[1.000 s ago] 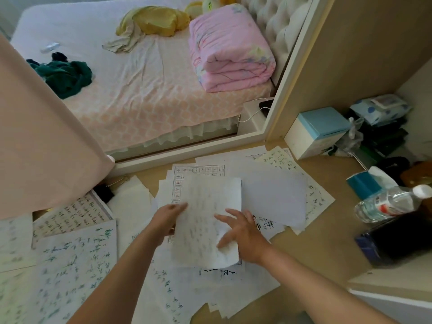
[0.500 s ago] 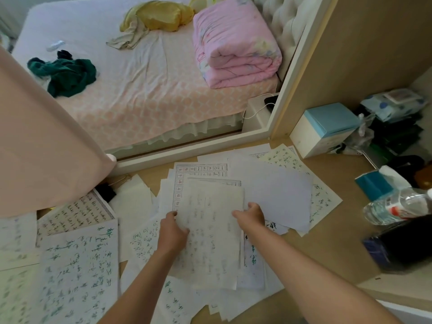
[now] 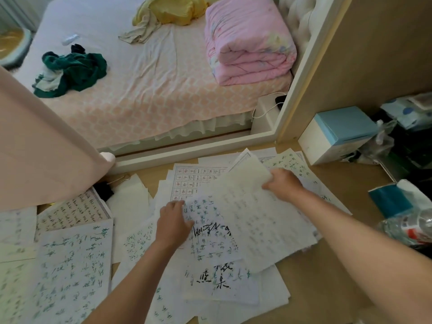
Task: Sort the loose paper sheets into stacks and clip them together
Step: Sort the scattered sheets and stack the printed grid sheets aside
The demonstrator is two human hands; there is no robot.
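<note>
So the loose papers (image 3: 217,284) are spread in a messy overlapping pile across the wooden desk (image 3: 327,291), with more sheets fanned out to the left. The right hand (image 3: 284,184) has its fingers curled around the top corner of one thin sheet (image 3: 257,220) and holds it slanted over the pile, lower end still resting on the other pages. The left hand (image 3: 174,222) sits on the pile at the left edge of a page with green writing (image 3: 208,239), thumb on top of it. Honestly can't tell if it's pinching that page or just pressing down. A black binder clip (image 3: 104,190) lies at the far left of the pile, next to the curtain (image 3: 42,148). A blue and white box (image 3: 339,134) and a water bottle (image 3: 411,228) are off to the right.
</note>
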